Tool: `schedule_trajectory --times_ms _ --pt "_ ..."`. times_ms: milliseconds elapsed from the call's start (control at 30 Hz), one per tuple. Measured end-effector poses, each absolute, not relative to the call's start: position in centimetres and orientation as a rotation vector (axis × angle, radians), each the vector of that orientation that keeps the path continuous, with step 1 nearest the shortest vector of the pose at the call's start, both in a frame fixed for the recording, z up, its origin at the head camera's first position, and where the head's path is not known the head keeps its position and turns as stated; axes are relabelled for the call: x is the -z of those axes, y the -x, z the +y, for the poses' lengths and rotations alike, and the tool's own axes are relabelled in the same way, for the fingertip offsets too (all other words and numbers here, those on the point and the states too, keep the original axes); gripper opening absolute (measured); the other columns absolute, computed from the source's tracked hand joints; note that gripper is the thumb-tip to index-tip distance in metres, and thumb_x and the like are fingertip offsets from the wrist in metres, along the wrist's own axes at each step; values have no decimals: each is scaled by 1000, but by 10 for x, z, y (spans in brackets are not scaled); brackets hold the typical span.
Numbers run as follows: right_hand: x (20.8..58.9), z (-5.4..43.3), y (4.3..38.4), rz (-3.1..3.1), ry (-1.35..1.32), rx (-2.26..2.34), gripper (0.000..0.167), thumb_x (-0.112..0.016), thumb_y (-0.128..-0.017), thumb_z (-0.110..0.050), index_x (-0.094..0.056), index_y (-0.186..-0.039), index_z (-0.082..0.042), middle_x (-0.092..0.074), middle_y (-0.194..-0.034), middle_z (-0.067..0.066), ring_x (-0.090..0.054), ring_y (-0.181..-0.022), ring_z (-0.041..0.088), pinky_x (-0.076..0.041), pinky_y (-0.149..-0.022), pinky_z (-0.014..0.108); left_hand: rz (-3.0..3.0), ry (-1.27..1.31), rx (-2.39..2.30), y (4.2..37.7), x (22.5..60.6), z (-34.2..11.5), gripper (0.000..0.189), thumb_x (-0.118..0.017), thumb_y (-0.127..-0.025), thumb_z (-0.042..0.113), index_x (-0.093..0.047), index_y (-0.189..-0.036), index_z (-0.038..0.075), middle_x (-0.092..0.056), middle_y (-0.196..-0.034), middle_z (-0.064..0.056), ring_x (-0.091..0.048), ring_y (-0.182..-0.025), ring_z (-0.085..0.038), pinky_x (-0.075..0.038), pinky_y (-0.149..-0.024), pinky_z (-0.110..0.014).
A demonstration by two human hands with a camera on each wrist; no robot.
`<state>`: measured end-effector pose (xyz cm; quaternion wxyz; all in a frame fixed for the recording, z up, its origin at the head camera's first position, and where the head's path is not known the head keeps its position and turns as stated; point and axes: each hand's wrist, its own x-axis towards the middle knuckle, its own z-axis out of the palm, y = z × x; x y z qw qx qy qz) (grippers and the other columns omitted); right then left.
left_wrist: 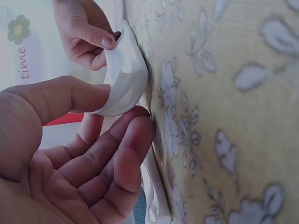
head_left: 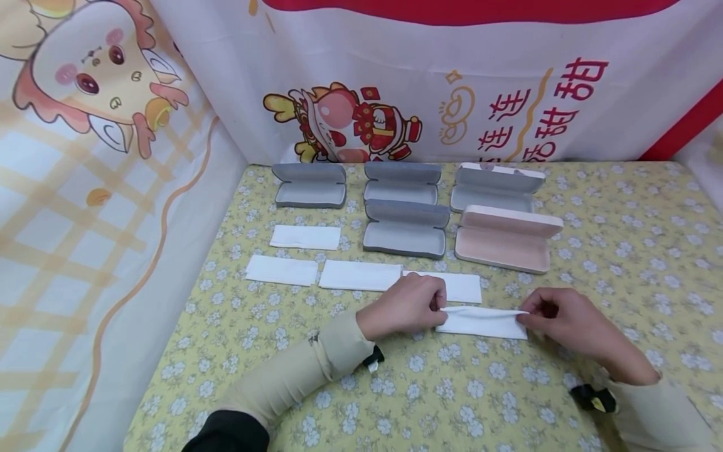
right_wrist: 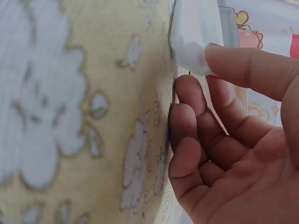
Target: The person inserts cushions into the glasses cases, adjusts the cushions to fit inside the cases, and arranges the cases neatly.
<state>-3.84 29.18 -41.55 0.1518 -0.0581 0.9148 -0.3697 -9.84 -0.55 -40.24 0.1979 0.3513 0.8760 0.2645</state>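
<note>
Both hands hold a white folded cloth (head_left: 480,324) just above the floral tablecloth. At its left end, the left hand (head_left: 405,303) pinches the cloth between thumb and fingers. Its thumb lies on top of the cloth (left_wrist: 127,77) in the left wrist view. The right hand (head_left: 570,321) grips the opposite end. In the right wrist view its thumb presses the edge of the cloth (right_wrist: 192,39), with the other fingers curled below. Another flat white cloth (head_left: 463,287) lies just behind, partly hidden by the left hand.
More flat white cloths (head_left: 359,275) lie to the left, one (head_left: 305,237) farther back. Behind stand several open hinged cases, shaped like glasses cases: grey ones (head_left: 405,238), a pale one (head_left: 497,182) and a pink one (head_left: 501,248). Printed fabric (head_left: 226,69) hangs along the back and left.
</note>
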Motion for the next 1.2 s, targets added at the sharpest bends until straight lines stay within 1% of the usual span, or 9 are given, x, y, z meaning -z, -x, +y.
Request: schedule_trajectory --times_ms 200,333,433,467,533,633,767,1000,1200 --pt "414 291 36 2607 161 1153 12 -74 -94 -20 -69 -91 -8 -63 -76 4 -50 -58 16 -43 -49 29 2393 -921 -833 101 406 -5 13 -73 -91 14 -61 -91 18 -61 -73 10 -54 -62 -7 -44 -69 -24" --pt "416 291 36 2593 147 1190 13 -73 -95 -18 -69 -92 -7 -65 -77 4 -52 -58 17 -44 -48 30 2331 -829 -910 104 408 -6 19 -75 -92 15 -63 -107 14 -64 -77 13 -59 -69 -3 -45 -95 -31" --pt "416 291 36 2586 121 1222 13 -73 -95 -18 -68 -95 -6 -66 -78 4 -53 -57 17 -44 -47 30 2284 -760 -966 108 409 -6 25 -77 -91 16 -67 -113 11 -67 -80 12 -62 -75 -2 -42 -102 -32" --pt "416 291 36 2587 111 1232 14 -73 -95 -18 -67 -95 -5 -66 -78 4 -52 -56 17 -44 -47 30 2269 -739 -982 109 409 -7 25 -78 -90 16 -68 -113 11 -67 -81 12 -62 -76 -2 -44 -99 -31" --pt "414 291 36 2586 90 1253 16 -72 -96 -20 -67 -98 -4 -67 -80 5 -52 -56 18 -44 -47 30 2241 -706 -1014 112 409 -7 23 -79 -89 15 -72 -110 10 -67 -82 10 -62 -77 -4 -50 -84 -26" --pt "411 291 35 2567 62 1281 22 -71 -97 -22 -69 -105 -2 -68 -82 7 -52 -57 18 -43 -48 30 2206 -685 -1044 115 410 -8 19 -80 -88 13 -76 -106 9 -68 -82 9 -63 -75 -6 -50 -73 -23" --pt "409 292 35 2536 28 1295 24 -70 -98 -21 -70 -111 -1 -68 -85 9 -50 -57 18 -43 -47 30 2182 -709 -1062 118 411 -9 15 -80 -88 13 -78 -102 9 -69 -82 8 -64 -75 -8 -51 -72 -22" --pt "405 295 35 2549 -8 1291 26 -67 -99 -27 -71 -110 -3 -67 -83 11 -49 -56 18 -43 -46 31 2122 -671 -1149 124 409 -8 4 -73 -93 9 -75 -96 11 -69 -79 -1 -56 -65 -13 -48 -67 -25" --pt "403 299 35 2570 1 1322 30 -64 -101 -31 -71 -109 -3 -67 -84 14 -47 -55 18 -42 -46 31 2034 -564 -1281 126 407 -3 13 -67 -94 6 -73 -84 11 -68 -78 -11 -45 -56 -17 -42 -59 -29"
